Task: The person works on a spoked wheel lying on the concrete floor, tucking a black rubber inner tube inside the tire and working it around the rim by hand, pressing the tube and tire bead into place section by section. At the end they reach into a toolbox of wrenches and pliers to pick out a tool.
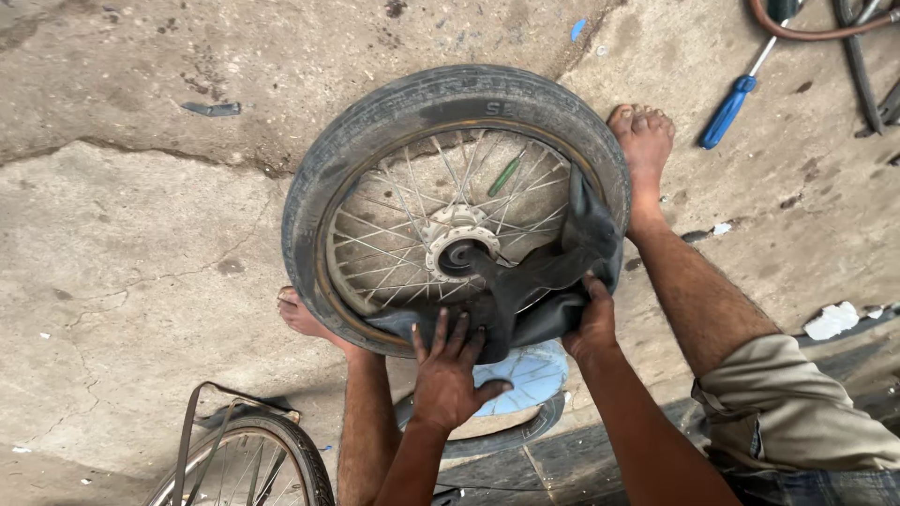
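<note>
A spoked wheel with a black tyre lies flat on the concrete floor between my bare feet. A limp black inner tube hangs out of the tyre on its near right side, draped over the spokes and the hub. My left hand presses flat with spread fingers on the tube at the tyre's near edge. My right hand grips a fold of the tube just to the right. A green tool lies under the spokes.
A blue-handled screwdriver lies on the floor at the upper right, near hoses. Part of another spoked wheel shows at the bottom left. A pale blue round object sits below the tyre. My feet flank the wheel.
</note>
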{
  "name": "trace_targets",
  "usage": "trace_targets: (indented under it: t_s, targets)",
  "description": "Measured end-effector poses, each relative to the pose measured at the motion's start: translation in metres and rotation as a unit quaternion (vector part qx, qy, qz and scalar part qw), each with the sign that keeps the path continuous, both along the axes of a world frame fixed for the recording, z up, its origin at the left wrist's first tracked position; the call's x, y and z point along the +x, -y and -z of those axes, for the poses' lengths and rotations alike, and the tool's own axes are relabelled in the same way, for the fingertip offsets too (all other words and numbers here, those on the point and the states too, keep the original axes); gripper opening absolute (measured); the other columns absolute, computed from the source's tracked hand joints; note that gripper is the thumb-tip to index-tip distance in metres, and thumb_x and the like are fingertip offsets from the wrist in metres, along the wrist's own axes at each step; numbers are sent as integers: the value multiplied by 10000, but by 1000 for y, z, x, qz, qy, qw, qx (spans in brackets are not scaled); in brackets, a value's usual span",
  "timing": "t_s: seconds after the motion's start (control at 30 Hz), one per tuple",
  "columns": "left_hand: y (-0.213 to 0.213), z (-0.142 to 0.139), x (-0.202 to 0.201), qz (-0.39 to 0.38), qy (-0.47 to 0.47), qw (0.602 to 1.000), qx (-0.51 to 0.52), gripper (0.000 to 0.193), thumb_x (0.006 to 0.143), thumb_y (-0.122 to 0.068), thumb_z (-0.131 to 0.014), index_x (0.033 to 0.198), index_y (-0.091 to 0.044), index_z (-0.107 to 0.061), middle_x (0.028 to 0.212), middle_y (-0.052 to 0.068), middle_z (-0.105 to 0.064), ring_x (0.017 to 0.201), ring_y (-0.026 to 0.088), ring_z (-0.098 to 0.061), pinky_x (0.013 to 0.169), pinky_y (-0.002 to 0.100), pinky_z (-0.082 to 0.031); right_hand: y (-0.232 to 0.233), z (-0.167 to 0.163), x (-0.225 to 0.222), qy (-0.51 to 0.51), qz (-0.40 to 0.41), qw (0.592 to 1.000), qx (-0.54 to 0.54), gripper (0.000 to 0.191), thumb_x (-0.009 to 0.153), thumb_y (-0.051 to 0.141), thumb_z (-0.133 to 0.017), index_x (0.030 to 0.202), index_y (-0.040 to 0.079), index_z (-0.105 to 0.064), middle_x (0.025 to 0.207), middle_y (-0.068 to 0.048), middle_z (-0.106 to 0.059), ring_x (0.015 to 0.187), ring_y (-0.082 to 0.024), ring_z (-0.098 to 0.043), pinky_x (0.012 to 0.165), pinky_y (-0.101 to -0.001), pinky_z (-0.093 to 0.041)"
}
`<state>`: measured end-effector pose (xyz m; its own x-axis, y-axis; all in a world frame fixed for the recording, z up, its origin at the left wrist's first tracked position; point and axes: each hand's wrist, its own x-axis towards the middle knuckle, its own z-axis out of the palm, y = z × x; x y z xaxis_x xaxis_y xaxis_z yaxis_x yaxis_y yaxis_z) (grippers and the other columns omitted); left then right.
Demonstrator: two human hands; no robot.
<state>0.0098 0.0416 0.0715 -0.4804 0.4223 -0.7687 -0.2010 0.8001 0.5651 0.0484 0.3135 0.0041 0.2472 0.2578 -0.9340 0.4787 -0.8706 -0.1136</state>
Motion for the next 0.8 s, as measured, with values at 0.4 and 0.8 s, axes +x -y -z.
trace_targets:
  t_s: [0.4,0.8]
  targets:
    - [-35,38,7,-6,340,940,5,1162,673,-774,-704,1540,-75,-374,1432,195,-597,1424,320,-485,1266,518,-127,51,-32,76,-43,-317,944,-78,433,934,195,-635,1280,-65,-638,1170,-191,-700,1048,-309,-665,929,-487,-517]
    - [-52,32,118,122,29,989,-82,465,847,-367,-690,1180,-44,-654,1160,152,-700,1162,339,-590,1125,556,-305,44,-41,43,-18,-179,967,182,332,936,208,-629,1219,35,-636,1149,-136,-704,1062,-309,-673,949,-429,-547]
